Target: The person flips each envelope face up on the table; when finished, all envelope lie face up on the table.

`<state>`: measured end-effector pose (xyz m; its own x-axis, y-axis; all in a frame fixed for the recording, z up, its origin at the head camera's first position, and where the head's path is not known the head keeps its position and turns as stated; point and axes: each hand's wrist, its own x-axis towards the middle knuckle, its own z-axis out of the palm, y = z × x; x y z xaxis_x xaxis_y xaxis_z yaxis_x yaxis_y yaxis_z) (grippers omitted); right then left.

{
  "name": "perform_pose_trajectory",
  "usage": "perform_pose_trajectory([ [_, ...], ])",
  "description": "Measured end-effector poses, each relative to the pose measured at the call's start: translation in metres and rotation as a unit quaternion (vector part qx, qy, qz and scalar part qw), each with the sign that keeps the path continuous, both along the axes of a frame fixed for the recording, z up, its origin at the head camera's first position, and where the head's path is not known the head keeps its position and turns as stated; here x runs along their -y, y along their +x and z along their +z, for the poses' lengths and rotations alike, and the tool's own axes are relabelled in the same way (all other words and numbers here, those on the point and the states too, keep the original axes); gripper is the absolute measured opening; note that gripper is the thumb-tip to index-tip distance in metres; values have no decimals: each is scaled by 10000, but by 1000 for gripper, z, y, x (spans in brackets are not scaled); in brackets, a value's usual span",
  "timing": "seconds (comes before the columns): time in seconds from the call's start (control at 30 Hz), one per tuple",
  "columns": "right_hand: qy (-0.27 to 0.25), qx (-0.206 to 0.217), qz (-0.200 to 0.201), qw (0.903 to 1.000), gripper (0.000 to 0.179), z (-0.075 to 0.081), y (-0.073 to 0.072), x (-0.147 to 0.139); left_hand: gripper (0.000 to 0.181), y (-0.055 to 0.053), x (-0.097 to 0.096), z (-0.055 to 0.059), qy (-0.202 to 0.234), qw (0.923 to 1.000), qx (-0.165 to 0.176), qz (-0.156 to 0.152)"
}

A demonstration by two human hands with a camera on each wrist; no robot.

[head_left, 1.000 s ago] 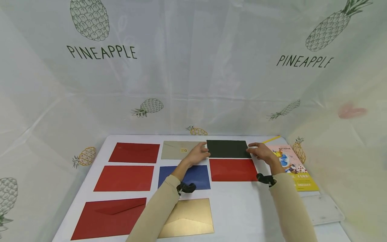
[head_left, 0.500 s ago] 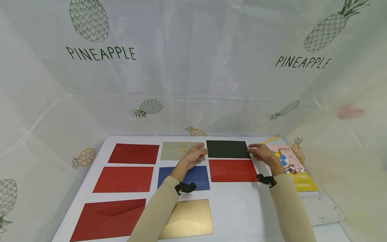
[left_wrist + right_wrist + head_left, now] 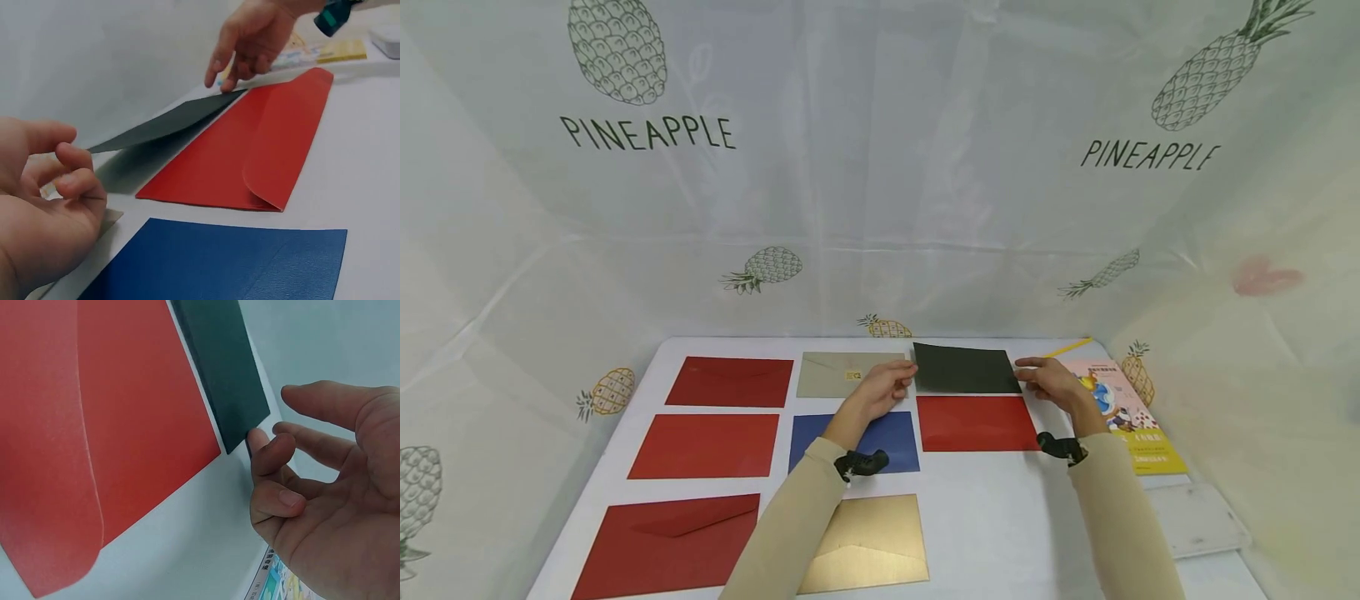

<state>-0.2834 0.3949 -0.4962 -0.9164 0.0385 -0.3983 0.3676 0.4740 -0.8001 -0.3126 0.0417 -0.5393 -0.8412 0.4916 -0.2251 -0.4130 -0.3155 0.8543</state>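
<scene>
My left hand [image 3: 878,393] pinches the left edge of a dark green envelope [image 3: 967,369] between thumb and fingertip. That end is raised off the table, as the left wrist view shows, while the far end stays low. At the opposite edge is my right hand [image 3: 1051,382]; in the right wrist view one fingertip touches the green end [image 3: 234,419], and the other fingers are loosely bent. A red envelope [image 3: 977,423] lies flat just nearer than the green one. Under my left wrist is a blue envelope [image 3: 887,437], and beyond it a beige one [image 3: 823,375] with a small gold mark.
Three red envelopes, including a large flapped one [image 3: 673,542], form a column on the left. A gold envelope [image 3: 872,550] lies at the front centre. At the right are a pink and yellow booklet [image 3: 1138,425] and a white flat box [image 3: 1198,521].
My left hand has taken hold of the green envelope's left edge and raised it from the table. Earlier its fingers were spread beside that edge. The right hand has hardly moved.
</scene>
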Motion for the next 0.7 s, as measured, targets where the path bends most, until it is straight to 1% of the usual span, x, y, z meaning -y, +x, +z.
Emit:
perform_pose_trajectory([
  [0.07, -23, -22, 29, 10000, 54, 0, 1, 1, 44, 3, -2, 2, -475, 9975, -531, -16],
  [0.1, -37, -44, 59, 10000, 54, 0, 1, 1, 43, 4, -2, 3, -770, 9930, -893, 9],
  [0.13, -56, -69, 84, 9999, 54, 0, 1, 1, 43, 5, -3, 4, -1073, 9855, -1310, 79],
  [0.17, -67, -95, 127, 9999, 54, 0, 1, 0, 42, 6, -4, 5, -1366, 9751, -1739, 171],
  [0.23, -103, -146, 179, 9997, 53, -1, 1, 0, 41, 6, -6, 6, -1875, 9505, -2445, 406],
  [0.3, -102, -190, 242, 9995, 52, -1, 2, -1, 43, 7, -8, 8, -2255, 9241, -3023, 618],
  [0.33, -104, -207, 265, 9994, 52, -2, 2, -2, 45, 7, -9, 8, -2398, 9128, -3232, 700],
  [0.43, -64, -253, 316, 9992, 50, -4, 1, -3, 48, 6, -12, 8, -2804, 8860, -3601, 820],
  [0.5, 92, -250, 443, 9987, 50, -5, 2, -4, 45, 6, -13, 8, -2992, 8725, -3762, 878],
  [0.6, 593, -303, 828, 9943, 52, -7, 5, -5, 36, 5, -15, 5, -3132, 8609, -3889, 975],
  [0.67, 974, -417, 1168, 9875, 56, -8, 8, -5, 30, 6, -15, 5, -3180, 8550, -3963, 1035],
  [0.7, 1177, -523, 1350, 9824, 57, -8, 9, -6, 29, 6, -15, 5, -3223, 8510, -4009, 1057],
])
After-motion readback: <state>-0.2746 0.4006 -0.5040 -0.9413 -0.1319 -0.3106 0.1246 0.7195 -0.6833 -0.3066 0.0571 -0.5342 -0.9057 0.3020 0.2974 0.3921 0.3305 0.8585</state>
